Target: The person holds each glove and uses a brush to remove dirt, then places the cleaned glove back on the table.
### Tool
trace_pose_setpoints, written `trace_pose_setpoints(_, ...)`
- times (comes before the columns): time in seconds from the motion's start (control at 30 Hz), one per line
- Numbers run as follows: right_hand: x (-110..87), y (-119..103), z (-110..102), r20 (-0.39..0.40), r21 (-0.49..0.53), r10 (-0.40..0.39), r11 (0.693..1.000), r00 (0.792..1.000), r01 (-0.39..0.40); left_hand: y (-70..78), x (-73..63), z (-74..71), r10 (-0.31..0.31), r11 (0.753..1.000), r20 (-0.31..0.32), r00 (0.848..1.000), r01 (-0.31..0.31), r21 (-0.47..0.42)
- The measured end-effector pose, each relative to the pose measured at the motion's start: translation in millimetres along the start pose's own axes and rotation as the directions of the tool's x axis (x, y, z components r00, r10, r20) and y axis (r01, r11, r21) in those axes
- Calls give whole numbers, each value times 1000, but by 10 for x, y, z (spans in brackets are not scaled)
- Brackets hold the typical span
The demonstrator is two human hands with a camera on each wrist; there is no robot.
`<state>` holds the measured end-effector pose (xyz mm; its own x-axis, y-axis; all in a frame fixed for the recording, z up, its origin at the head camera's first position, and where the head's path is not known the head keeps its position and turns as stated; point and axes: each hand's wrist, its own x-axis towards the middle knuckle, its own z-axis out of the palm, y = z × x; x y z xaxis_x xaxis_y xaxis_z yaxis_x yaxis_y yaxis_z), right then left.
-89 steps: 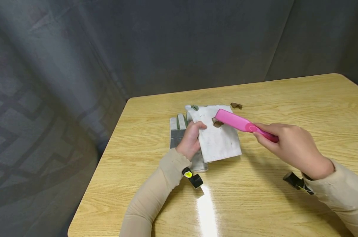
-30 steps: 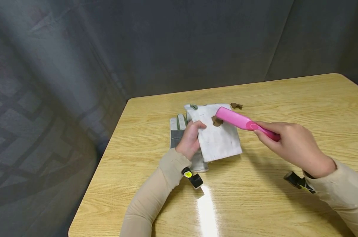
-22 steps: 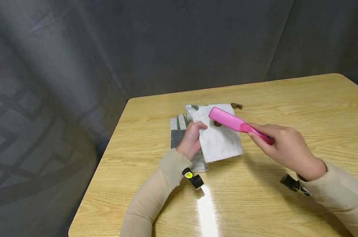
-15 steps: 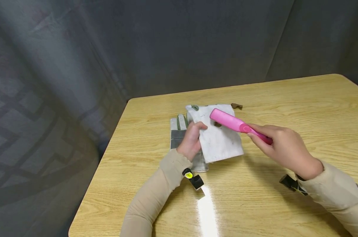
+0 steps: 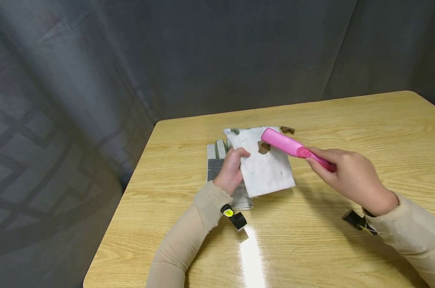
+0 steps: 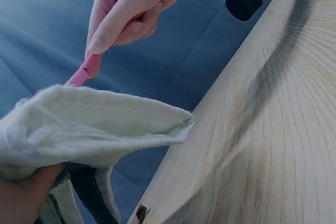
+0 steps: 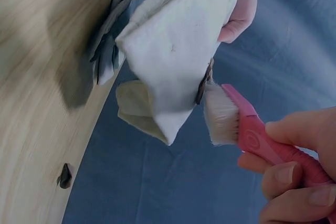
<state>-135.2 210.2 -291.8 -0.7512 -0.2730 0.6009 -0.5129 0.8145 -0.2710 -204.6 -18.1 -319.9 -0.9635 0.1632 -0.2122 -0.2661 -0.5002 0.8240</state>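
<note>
My left hand point(image 5: 233, 168) grips a white work glove point(image 5: 267, 174) by its left side, thumb on top, holding it tilted above the table. A curled brown scrap point(image 5: 263, 147), like a dry leaf, lies on its cloth. In my right hand point(image 5: 354, 176) is a pink brush point(image 5: 283, 143), pinched by the handle. The right wrist view shows the brush's pale bristles point(image 7: 220, 114) close beside the brown scrap; whether they touch it I cannot tell. From the left wrist view, the glove's open cuff point(image 6: 100, 119) faces the camera, with frayed threads inside.
A second glove point(image 5: 214, 168), white and grey with green edging, lies on the wooden table point(image 5: 174, 216) under my left hand. Another brown scrap point(image 5: 287, 129) rests on the table behind the held glove. A dark curtain point(image 5: 239, 56) hangs behind the table.
The brush has shifted slightly right and away over the held glove, uncovering more of the brown scrap, after a leftward stroke across it. My left hand and the glove stay nearly still.
</note>
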Motion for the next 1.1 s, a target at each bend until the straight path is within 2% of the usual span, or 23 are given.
trace_pose_setpoints(0.2,-9,-31,42,-45,60,-40,997,998,43,-8,-22,9,-4,1000,12,1000,4,22)
trace_pose_setpoints(0.4,-29,-56,93,-44,66,-98,993,994,101,-18,-48,9,-20,999,67,998,17,46)
trace_pose_setpoints(0.47,-32,-51,97,-40,57,-91,994,995,93,-19,-49,8,-19,999,70,997,16,45)
trace_pose_setpoints(0.67,-16,-19,71,-30,23,-47,999,998,48,-18,-37,1,-16,998,26,1000,14,54)
trace_pose_setpoints(1.1,10,15,-1,4,-12,-13,1000,1000,13,-17,-22,7,-8,999,14,1000,8,48)
